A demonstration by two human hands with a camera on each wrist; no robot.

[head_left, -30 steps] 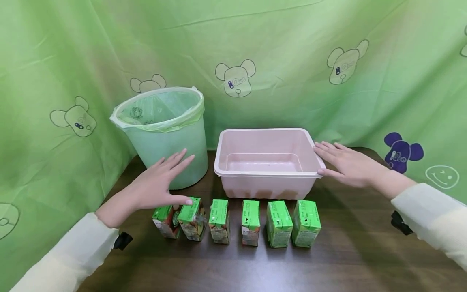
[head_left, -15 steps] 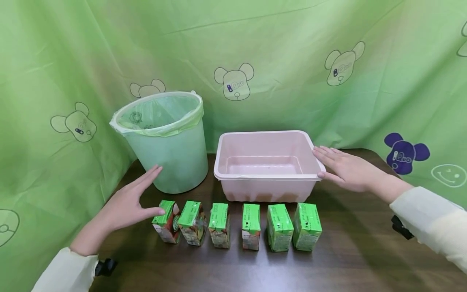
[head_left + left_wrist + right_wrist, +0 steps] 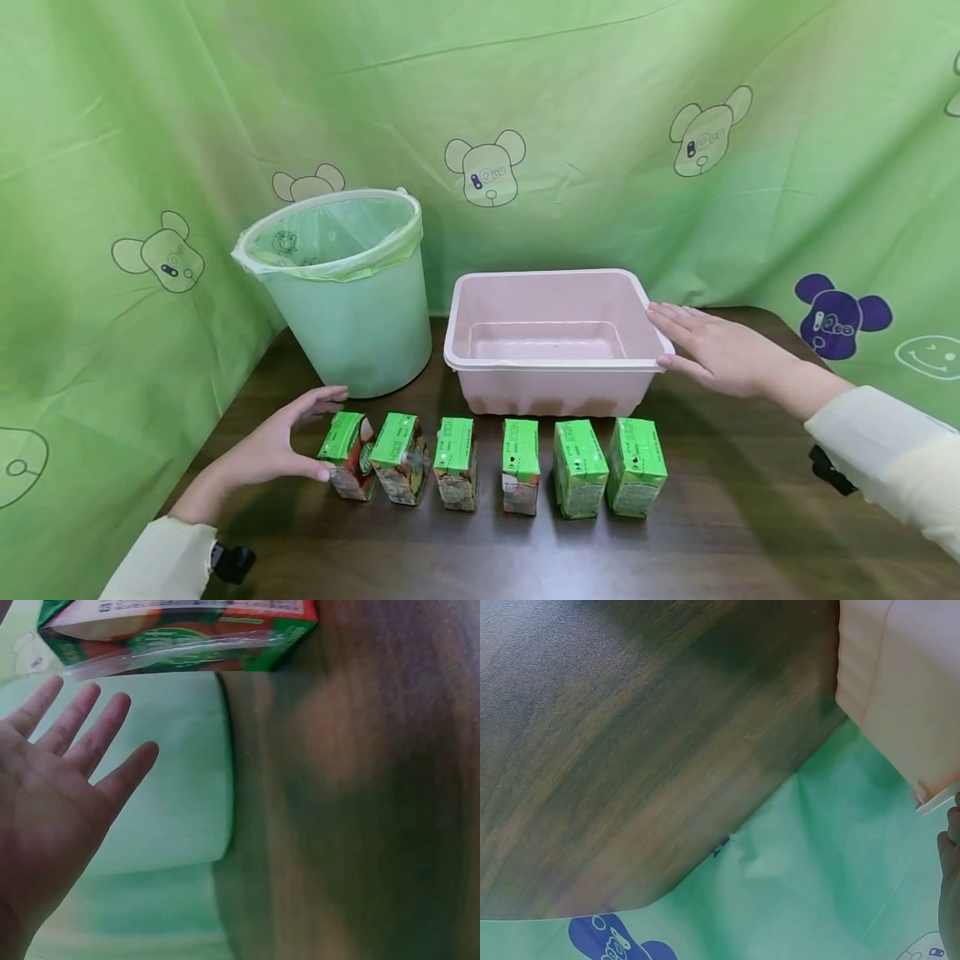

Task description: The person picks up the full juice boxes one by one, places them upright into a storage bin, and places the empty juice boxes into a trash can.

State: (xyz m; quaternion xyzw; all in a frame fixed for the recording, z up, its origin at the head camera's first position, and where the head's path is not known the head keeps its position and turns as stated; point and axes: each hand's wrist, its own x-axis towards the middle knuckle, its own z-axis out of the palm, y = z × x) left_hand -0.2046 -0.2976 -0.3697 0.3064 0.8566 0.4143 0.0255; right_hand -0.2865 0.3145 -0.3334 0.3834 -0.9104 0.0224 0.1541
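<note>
My left hand [image 3: 262,454] is beside the leftmost juice box [image 3: 347,456], thumb near its front edge and fingers at its far left side; I cannot tell whether it touches. The left wrist view shows that hand [image 3: 67,765] with spread fingers, and a juice box [image 3: 187,637] with a wrapped straw along its side. My right hand [image 3: 723,350] rests with straight fingers on the right rim of a pink plastic tub [image 3: 558,364]. Several green-topped juice boxes stand upright in a row, among them a middle one [image 3: 520,467] and the rightmost one [image 3: 636,468].
A pale green trash bin [image 3: 352,325] with a bag liner over its rim stands at the back left. The brown wooden table [image 3: 720,517] reaches back to a green printed curtain [image 3: 585,125], which hangs behind and at both sides.
My left hand has drawn back left from above the second juice box and come down beside the leftmost one. The right hand stays at the tub's rim.
</note>
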